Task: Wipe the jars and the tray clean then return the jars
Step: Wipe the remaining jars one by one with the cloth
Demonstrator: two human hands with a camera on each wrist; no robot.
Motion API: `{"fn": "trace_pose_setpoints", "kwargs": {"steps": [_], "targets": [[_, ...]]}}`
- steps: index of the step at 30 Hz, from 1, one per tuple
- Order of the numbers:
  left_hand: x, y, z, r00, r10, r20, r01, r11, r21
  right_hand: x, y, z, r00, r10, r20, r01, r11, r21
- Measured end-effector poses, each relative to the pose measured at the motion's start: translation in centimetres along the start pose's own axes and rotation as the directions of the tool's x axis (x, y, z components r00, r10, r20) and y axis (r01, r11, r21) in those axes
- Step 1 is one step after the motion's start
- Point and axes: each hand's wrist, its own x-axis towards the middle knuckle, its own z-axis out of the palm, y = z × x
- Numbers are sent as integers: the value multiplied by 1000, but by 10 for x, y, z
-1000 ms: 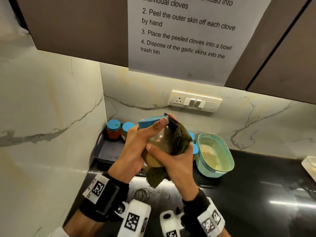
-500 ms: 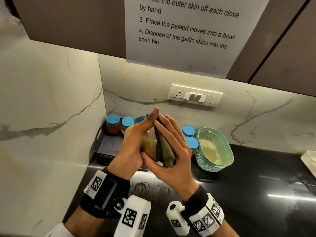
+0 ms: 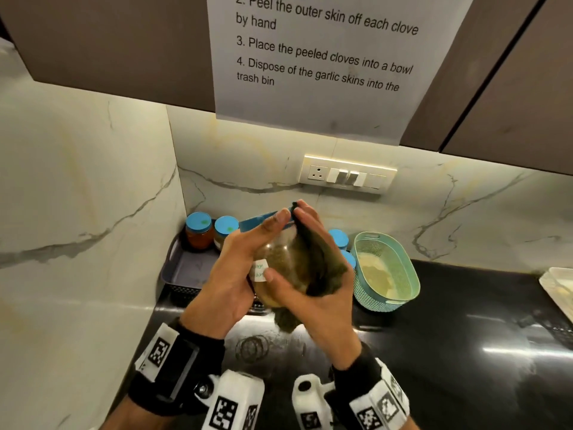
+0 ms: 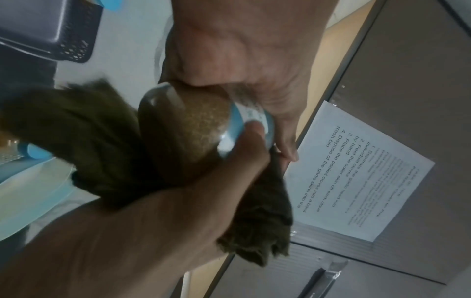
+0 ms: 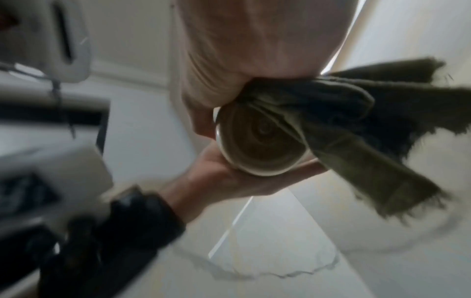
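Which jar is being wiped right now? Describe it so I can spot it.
Above the black counter, in front of the grey tray in the marble corner, both hands hold one jar aloft. Unlike the jars standing behind, it is tilted, filled with brownish-green powder, has a white label, and is half wrapped in a dark green cloth.

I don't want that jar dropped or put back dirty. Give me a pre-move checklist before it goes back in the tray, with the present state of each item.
1. Left hand holds the spice jar: ok, fingers wrapped round it.
2. Right hand holds the green cloth against the jar: ok.
3. Blue lid on the jar: ok, in place; tightness cannot tell.
4. Jar wiped all round: cannot tell, the cloth covers one side.
5. Free spot in the grey tray: ok, bare floor in front of the two jars at its back.
6. Tray wiped: cannot tell.
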Motion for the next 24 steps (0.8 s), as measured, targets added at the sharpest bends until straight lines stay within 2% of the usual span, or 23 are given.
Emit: {"fn": "trace_pose_setpoints", "kwargs": {"steps": [2, 3, 4, 5, 7, 8, 9, 10, 12, 13, 15, 18, 20, 22, 24], "targets": [[-2, -3, -3, 999, 24, 37, -22, 999, -39, 1, -1, 1, 970, -232, 69, 241, 948, -207], [-2, -4, -3, 998, 38, 40, -36, 998, -42, 3, 0, 1, 955, -282, 91, 296, 922, -251], [-2, -5, -4, 998, 55, 33, -54, 998, -39, 7, 0, 0, 955, -273, 115, 294, 926, -238], [-1, -4, -3, 997, 70, 24, -69, 997, -29, 10, 1, -3, 972, -205, 118, 223, 959, -173], [1, -4, -1, 996, 93, -3, -93, 996, 19, 11, -4, -3, 998, 37, 50, -36, 999, -37], [3, -3, -1, 995, 102, -15, -101, 994, 45, 10, -6, 0, 994, 111, 24, -110, 994, -21], [4, -2, -1, 994, 104, -18, -103, 993, 52, 10, -8, 4, 993, 120, 4, -120, 993, -22], [4, -1, -1, 995, 102, -10, -102, 994, 43, 9, -9, 6, 997, 79, -2, -79, 996, -49], [4, -2, -5, 996, 89, -16, -89, 996, 14, 5, -2, 6, 991, -135, 5, 133, 969, -207], [4, -3, -6, 995, 88, -41, -87, 996, 18, 6, 4, 3, 981, -192, 34, 195, 949, -247], [6, -5, -4, 991, 104, -89, -99, 994, 51, 9, 14, 0, 988, -137, 76, 148, 975, -163], [7, -7, -2, 980, 136, -146, -128, 990, 59, 8, 5, 9, 999, 23, 30, -21, 998, -66], [4, -6, -3, 987, 96, -126, -100, 995, -27, 2, 9, 9, 999, -40, 19, 43, 982, -183], [3, -7, -7, 993, 45, -110, -55, 994, -96, 1, 15, 6, 978, -186, 94, 208, 916, -342], [0, -11, -9, 993, 28, -113, -39, 995, -94, 5, 17, -1, 982, -146, 120, 176, 937, -302]]}}
